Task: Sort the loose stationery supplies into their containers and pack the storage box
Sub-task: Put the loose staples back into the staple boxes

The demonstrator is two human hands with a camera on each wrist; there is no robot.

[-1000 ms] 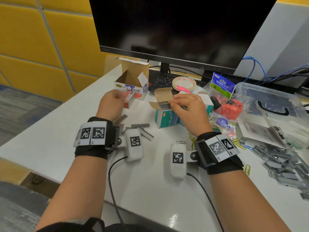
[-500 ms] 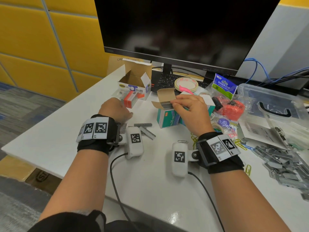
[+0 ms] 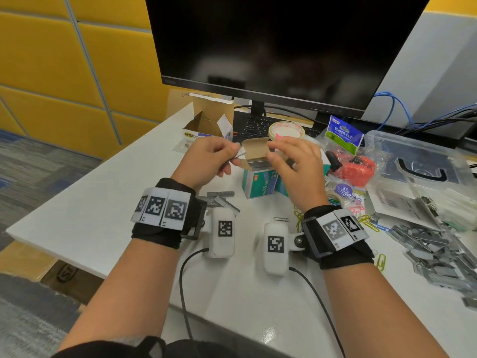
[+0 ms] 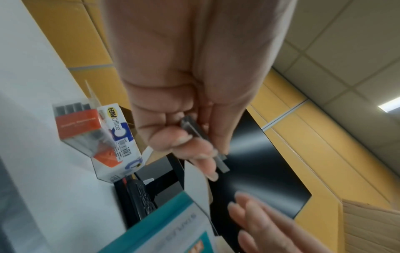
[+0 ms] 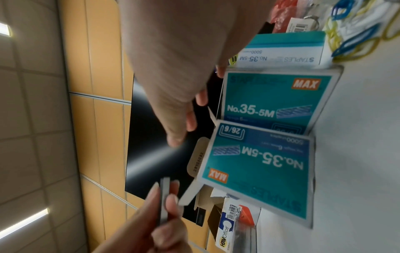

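My left hand (image 3: 211,158) pinches a grey strip of staples (image 3: 239,156) between thumb and fingers, raised just left of the open teal staple box (image 3: 259,186). The left wrist view shows the staple strip (image 4: 221,163) sticking out past my fingertips. The box flap (image 3: 254,148) stands up and grey staples (image 3: 258,164) show inside. My right hand (image 3: 291,161) hovers over the box with relaxed fingers and holds nothing. In the right wrist view my right hand (image 5: 179,119) is just off the teal box (image 5: 259,171), and the staple strip (image 5: 163,202) points toward it.
Loose staple strips (image 3: 219,200) lie by my left wrist and a large pile of staples (image 3: 444,254) lies at the right. A clear storage box (image 3: 418,166), binder clip bag (image 3: 343,136), tape roll (image 3: 286,130), open cardboard box (image 3: 206,125) and coloured paper clips (image 3: 369,223) surround the work area.
My left hand dropped to the loose staples on the table, took a strip and lifted it to the box opening. My right hand rose slightly off the box.
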